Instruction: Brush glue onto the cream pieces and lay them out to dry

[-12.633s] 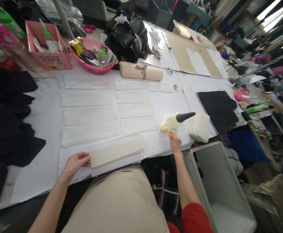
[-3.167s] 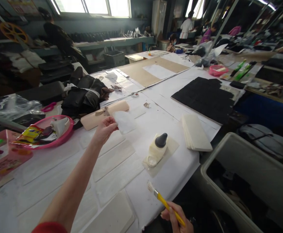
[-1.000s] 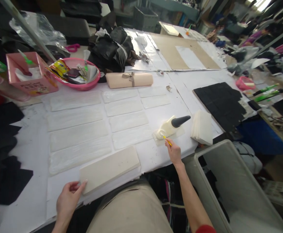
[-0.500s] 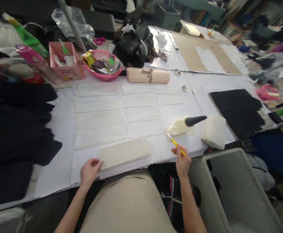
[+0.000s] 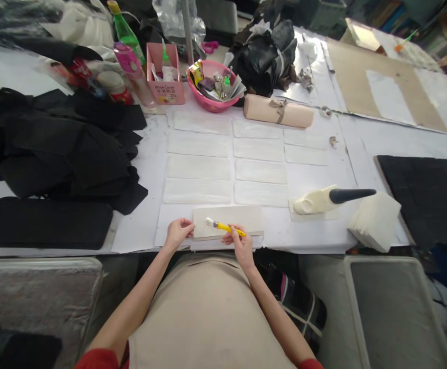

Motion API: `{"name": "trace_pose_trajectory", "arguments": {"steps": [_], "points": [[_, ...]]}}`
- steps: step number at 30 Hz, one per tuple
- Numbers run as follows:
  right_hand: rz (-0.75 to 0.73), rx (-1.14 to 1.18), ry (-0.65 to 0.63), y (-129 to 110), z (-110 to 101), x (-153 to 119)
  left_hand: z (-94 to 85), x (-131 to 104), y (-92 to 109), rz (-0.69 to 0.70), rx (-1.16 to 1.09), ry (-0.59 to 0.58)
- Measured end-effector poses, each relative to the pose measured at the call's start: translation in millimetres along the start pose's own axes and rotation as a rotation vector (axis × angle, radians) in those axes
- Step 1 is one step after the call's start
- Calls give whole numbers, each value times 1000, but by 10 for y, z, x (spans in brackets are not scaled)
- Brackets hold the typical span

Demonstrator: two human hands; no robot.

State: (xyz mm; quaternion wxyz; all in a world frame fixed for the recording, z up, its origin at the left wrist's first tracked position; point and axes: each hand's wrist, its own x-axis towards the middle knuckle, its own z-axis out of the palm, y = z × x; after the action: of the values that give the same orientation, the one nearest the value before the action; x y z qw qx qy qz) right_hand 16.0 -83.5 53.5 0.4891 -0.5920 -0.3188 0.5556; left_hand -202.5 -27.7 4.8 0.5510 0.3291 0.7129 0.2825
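Observation:
A beige rectangular panel [image 5: 246, 218], seemingly part of a thin stack, lies at the table's front edge. At its left end is my left hand [image 5: 178, 232], fingers closed in a pinch on the edge. My right hand [image 5: 240, 240] grips a brush [image 5: 223, 226] by its yellow handle. The pale bristles hang over the panel, pointing left; I cannot tell if they touch it. To the right, a cream glue container [image 5: 315, 201] with a dark handle-like part rests on a pale sheet. Several whitish coated strips [image 5: 198, 166] lie in rows behind the panel.
Black cut pieces [image 5: 58, 143] are heaped at left, with more black pieces [image 5: 426, 189] stacked at right. A fan of cream sheets [image 5: 375, 220] sits by the glue container. Behind stand a pink basket [image 5: 211, 105] and a pink box [image 5: 165, 89]. A grey bin [image 5: 348, 307] is below right.
My right hand has carried the brush left from the glue container to above the beige panel. My left hand stays at the panel's left end. The camera view has turned.

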Motion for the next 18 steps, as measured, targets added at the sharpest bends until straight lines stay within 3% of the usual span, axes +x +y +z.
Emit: {"name": "trace_pose_trajectory", "arguments": {"steps": [3,6,9,14,16,18], "points": [[10,-5,-27,88,168,14,-21,15,-13,21,1,-21],[10,-8,9,164,176,40,-32,21,-27,38,24,-32],[-25,-41,160,214,-95,59,-36,19,-26,45,39,-34],[-143,-135,563,158,-854,8,-39,17,-17,32,26,-25],[-200,-180,641,87,-980,-32,-42,29,-25,35,19,-37],[-240,-198,612,16,-900,-69,-43,48,-39,42,22,-49]]}}
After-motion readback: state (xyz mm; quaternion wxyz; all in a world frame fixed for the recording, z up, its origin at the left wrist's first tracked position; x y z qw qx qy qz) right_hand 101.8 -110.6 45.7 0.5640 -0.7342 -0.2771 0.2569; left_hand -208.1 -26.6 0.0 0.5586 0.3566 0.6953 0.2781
